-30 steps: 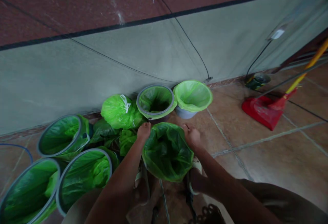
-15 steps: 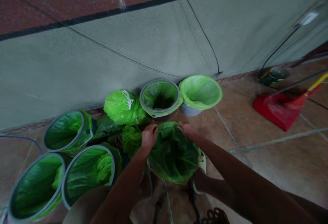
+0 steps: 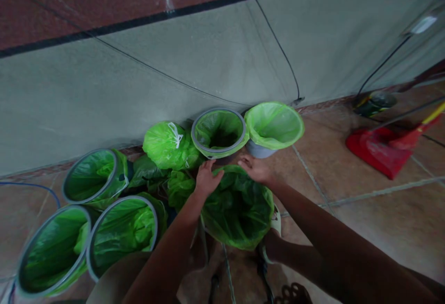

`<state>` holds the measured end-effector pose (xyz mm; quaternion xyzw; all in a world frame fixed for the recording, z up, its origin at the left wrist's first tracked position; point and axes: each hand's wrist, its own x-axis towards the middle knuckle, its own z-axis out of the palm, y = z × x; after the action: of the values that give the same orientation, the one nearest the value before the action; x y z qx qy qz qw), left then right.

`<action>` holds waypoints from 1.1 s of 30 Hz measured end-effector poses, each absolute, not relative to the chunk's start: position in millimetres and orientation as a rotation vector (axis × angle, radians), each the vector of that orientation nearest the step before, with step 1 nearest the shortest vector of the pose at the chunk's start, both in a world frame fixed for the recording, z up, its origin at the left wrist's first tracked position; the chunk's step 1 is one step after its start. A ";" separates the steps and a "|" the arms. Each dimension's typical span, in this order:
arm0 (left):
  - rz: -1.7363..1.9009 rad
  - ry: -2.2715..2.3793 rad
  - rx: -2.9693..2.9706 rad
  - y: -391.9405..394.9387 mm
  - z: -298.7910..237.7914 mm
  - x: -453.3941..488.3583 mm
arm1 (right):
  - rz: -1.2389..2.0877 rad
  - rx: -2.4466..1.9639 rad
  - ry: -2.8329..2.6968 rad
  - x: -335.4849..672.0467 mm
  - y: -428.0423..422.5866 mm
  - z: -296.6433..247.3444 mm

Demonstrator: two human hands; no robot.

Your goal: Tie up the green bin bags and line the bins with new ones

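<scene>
A small bin lined with a dark green plastic bag (image 3: 239, 211) stands on the floor right in front of me. My left hand (image 3: 206, 181) lies on the bag's far left edge with its fingers stretched out. At the far right edge, my right hand (image 3: 256, 168) rests with its fingers flat, pointing left. The two hands nearly meet at the far rim. Neither one visibly grips the plastic.
Two lined bins (image 3: 219, 130) (image 3: 273, 125) and a tied green bag (image 3: 167, 144) stand by the wall. Three more lined bins (image 3: 93, 176) (image 3: 121, 230) (image 3: 52, 248) sit at the left. A red dustpan (image 3: 378, 151) lies on the tiled floor at the right. Cables run along the wall.
My hands moved from the bag's two sides to its far rim and drew together. Their fingers went from pinching the edge to lying stretched out. The view shifted slightly left.
</scene>
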<state>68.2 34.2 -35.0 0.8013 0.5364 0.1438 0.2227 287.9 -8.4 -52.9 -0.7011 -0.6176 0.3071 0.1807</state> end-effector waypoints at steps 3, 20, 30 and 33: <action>0.148 1.484 2.186 43.1 -34.8 82.6 | 0.862 -1.962 -1.928 273.3 7.0 -48.5; 0.090 1.576 2.150 32.2 -26.7 61.2 | 0.767 -2.472 -1.622 271.6 -38.1 -57.9; 0.294 1.682 1.958 39.0 -32.0 55.9 | 0.678 -2.527 -0.998 255.1 -122.2 -54.5; 0.130 1.721 1.964 51.1 -33.4 68.0 | 0.636 -2.447 -1.178 265.8 -76.7 -43.6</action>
<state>68.0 51.1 -33.4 0.7253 0.6354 0.0481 0.2605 265.8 -76.7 -43.6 -0.8638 -0.4158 0.2244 0.1750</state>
